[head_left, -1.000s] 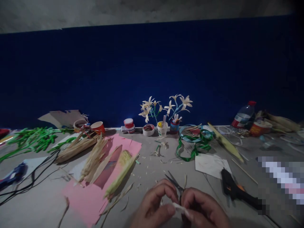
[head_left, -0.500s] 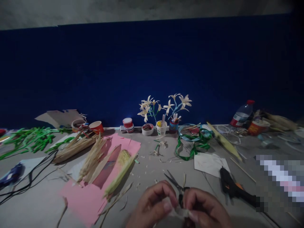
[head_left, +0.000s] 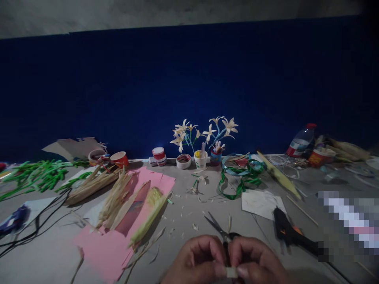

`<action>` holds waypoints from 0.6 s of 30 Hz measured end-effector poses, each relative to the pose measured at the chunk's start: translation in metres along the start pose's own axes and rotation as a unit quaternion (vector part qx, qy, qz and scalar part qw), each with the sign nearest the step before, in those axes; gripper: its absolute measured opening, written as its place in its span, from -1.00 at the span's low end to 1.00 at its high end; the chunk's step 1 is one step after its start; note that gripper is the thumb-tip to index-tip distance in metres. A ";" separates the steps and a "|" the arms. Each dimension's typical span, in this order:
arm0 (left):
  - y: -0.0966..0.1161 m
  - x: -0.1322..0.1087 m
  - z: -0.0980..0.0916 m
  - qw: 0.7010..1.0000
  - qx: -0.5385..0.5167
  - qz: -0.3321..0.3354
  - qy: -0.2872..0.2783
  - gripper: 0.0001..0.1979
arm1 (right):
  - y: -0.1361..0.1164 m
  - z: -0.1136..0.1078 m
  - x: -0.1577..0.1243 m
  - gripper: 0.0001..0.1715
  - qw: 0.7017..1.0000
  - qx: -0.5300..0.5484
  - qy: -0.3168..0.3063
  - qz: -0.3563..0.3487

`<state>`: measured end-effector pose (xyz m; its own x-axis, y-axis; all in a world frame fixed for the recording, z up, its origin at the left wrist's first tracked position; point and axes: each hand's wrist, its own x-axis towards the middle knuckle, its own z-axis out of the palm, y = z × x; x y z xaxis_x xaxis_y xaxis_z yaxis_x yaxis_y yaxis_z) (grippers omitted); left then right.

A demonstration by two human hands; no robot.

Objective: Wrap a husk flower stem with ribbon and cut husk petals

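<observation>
Close to the table's near edge, my left hand (head_left: 197,261) and my right hand (head_left: 255,261) are drawn together, thumbs almost touching. Both pinch a small pale strip of corn husk (head_left: 231,272) between thumb and fingers, and only a short bit of it shows. Just beyond my fingers lie scissors (head_left: 218,227) with blades apart, their handles partly covered by my hands. A thin husk sliver (head_left: 229,223) rests beside the blades. Small pale scraps (head_left: 194,227) are scattered on the table in front.
Left are pink paper (head_left: 99,252), dried corn husks (head_left: 115,197) and green pipe cleaners (head_left: 44,173). Husk flowers (head_left: 226,126) stand in cups at the back. Green ribbon (head_left: 237,193), a black glue gun (head_left: 288,230) and a tilted bottle (head_left: 302,140) are to the right.
My hands have come closer together and slightly lower. The pale strip, spread between them before, now shows as a small, narrow piece at the thumb tips.
</observation>
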<state>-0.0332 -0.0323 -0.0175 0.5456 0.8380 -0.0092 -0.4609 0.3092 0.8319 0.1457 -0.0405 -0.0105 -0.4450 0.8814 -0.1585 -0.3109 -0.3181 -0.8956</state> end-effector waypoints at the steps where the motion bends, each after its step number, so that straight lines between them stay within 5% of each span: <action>1: -0.001 0.000 0.000 1.000 -0.021 0.000 0.003 -0.74 | 0.002 -0.004 0.002 -0.81 0.999 0.033 -0.007 0.001; 5: -0.002 0.000 0.003 0.997 -0.070 0.015 0.032 -0.74 | -0.004 -0.011 0.003 -0.73 0.997 0.081 -0.006 -0.013; 9: 0.006 -0.001 0.006 0.999 -0.023 0.003 0.046 -0.74 | -0.015 -0.002 -0.004 -0.86 0.999 -0.028 0.010 -0.018; 13: 0.006 -0.001 0.004 0.999 -0.010 0.004 0.045 -0.77 | -0.012 0.006 -0.004 -0.78 0.997 -0.073 0.003 -0.031; 18: -0.010 0.001 0.002 0.996 -0.036 0.065 0.044 -0.75 | -0.007 0.012 -0.001 -0.71 0.991 -0.066 0.070 -0.091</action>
<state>-0.0266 -0.0356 -0.0248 0.4160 0.9083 0.0443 -0.5738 0.2244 0.7876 0.1384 -0.0437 0.0006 -0.2676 0.9628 -0.0380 -0.2575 -0.1095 -0.9601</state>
